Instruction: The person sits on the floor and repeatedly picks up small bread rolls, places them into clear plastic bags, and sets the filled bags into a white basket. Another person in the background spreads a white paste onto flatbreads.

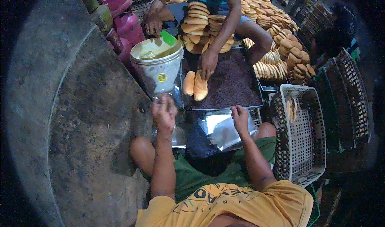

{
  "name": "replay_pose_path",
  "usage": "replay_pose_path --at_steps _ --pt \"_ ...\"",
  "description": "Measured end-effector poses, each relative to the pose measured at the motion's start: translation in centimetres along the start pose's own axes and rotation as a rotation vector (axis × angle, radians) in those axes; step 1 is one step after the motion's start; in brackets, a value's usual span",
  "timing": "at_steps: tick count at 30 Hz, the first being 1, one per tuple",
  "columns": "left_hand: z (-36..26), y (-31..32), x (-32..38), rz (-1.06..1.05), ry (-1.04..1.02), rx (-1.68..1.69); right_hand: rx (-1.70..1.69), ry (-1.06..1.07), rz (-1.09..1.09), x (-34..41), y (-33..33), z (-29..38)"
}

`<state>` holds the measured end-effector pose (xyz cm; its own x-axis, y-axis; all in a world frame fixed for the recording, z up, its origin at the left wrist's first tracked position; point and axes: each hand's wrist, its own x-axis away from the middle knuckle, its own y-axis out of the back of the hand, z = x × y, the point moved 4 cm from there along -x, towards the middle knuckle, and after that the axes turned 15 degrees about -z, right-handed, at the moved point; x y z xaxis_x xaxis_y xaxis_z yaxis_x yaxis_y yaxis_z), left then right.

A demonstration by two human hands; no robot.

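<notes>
My left hand (164, 112) is raised beside the white bucket, blurred, with its fingers bunched near a piece of clear plastic (177, 95). Whether it grips that plastic cannot be made out. Over a stack of clear plastic bags (224, 133) my right hand (240, 118) has its fingers curled in; nothing shows inside them. Ahead lies a metal tray (222, 108) of dark brown crumbly filling (231, 79). Two long bread rolls, one on the left (188, 83) and one on the right (200, 87), rest at its left side. Another person's hand (208, 64) touches the right roll.
That person's other hand holds a green scraper (168, 38) over the bucket (156, 67) of pale spread. Stacked rolls (195, 22) stand behind the tray. Bread piles (270, 58) and a plastic crate (303, 136) are rightward; pink gas cylinders (127, 25) and a worn surface (90, 121) are leftward.
</notes>
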<state>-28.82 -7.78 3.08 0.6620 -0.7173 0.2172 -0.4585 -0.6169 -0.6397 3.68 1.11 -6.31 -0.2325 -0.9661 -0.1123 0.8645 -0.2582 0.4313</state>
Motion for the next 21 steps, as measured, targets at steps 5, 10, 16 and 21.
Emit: replay_pose_path --at_steps 5,10,16,21 --pt "-0.9 -0.8 -0.4 0.060 0.225 0.388 0.346 0.259 0.028 -3.6 -7.8 6.8" --pt "1.4 -1.5 0.3 0.033 0.291 0.198 0.647 0.087 0.038 -9.2 -18.2 10.3" --pt "1.6 -1.1 0.0 -0.051 0.274 0.102 0.197 -0.222 0.366 -14.3 -14.5 4.1" --pt "4.4 -3.1 0.8 0.061 0.387 -0.101 -0.111 -0.513 0.474 -14.3 -7.5 -1.6"
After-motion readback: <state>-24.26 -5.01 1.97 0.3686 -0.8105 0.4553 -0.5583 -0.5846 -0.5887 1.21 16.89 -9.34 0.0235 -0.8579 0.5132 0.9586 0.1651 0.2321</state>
